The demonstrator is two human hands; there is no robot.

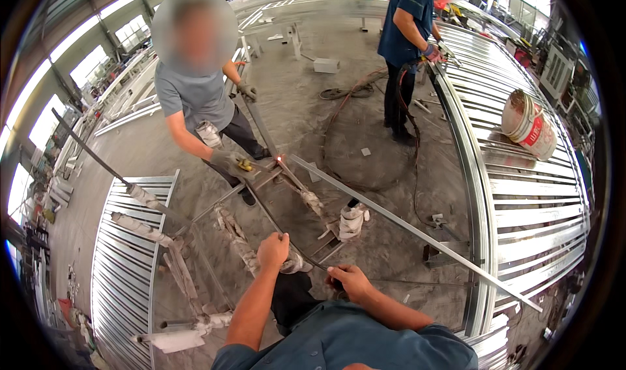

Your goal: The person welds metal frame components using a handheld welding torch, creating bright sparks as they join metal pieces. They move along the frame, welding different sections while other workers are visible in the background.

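Observation:
My left hand is closed in a fist in front of my body, around a thin dark bar or cable. This slim length runs from near the co-worker's glove, past my left fist, to my right hand, whose fingers are curled on its near end. I cannot tell whether it is stiff or flexible. Opposite me, a co-worker in a grey shirt holds a flat metal bar upright in one glove. Something yellow is at the other glove. A small bright glow shows at the bar's foot.
Below my hands stands a metal frame with wrapped legs. A long metal bar slants across to the right-hand rack, which carries a white bucket. Another person works beside it. Hoses loop over the floor.

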